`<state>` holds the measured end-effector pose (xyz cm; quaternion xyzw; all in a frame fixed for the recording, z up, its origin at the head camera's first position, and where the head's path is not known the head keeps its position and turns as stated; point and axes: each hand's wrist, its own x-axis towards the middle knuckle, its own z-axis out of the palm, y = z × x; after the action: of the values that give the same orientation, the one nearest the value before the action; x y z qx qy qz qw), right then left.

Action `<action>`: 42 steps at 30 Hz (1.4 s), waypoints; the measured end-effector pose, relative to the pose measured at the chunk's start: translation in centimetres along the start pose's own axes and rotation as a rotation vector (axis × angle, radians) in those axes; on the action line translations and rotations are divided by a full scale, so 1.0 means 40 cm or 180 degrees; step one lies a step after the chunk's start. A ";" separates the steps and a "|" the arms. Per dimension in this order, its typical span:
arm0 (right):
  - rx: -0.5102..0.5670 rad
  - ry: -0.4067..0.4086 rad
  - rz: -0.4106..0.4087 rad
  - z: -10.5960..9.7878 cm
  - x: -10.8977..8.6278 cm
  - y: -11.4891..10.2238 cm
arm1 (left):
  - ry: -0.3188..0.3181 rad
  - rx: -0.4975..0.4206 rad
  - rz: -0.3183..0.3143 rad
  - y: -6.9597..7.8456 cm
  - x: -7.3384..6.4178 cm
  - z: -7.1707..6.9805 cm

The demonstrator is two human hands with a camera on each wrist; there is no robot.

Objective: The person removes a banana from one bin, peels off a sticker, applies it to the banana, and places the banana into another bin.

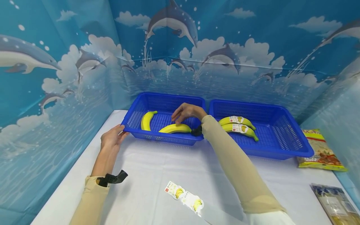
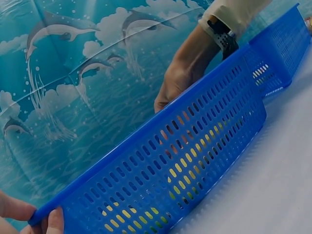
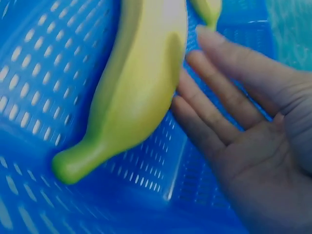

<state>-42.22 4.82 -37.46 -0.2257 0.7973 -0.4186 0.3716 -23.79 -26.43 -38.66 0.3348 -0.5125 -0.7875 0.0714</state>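
Observation:
My left hand grips the front left corner of the left blue plastic basket; in the left wrist view its thumb and fingers pinch the rim. Inside that basket, my right hand hovers with relaxed fingers over a yellow banana lying along the front wall. The right wrist view shows the fingertips right beside this banana, not curled round it, with its green-tinged end toward the camera. A second banana lies at the basket's left side. No label shows on either one.
A second blue basket stands to the right, holding two bananas with white labels. Banana stickers on backing lie on the white table in front. At the right are a yellow-topped food bag and another packet. A dolphin-print curtain hangs behind.

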 end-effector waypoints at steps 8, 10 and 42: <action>-0.0067 -0.0065 -0.0012 0.012 -0.002 0.032 | -0.0017 -0.0004 -0.0011 -0.007 -0.004 0.009; -0.0061 -0.0070 0.0004 0.014 -0.002 0.037 | -0.0026 -0.0002 -0.0012 -0.008 -0.005 0.011; -0.0271 0.0365 -0.0672 -0.074 -0.184 -0.112 | -0.0006 -0.0306 -0.0179 0.000 -0.013 -0.004</action>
<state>-39.75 8.79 -29.62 -0.2996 0.8061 -0.4334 0.2694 -23.29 -26.32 -38.47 0.3445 -0.4644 -0.8133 0.0647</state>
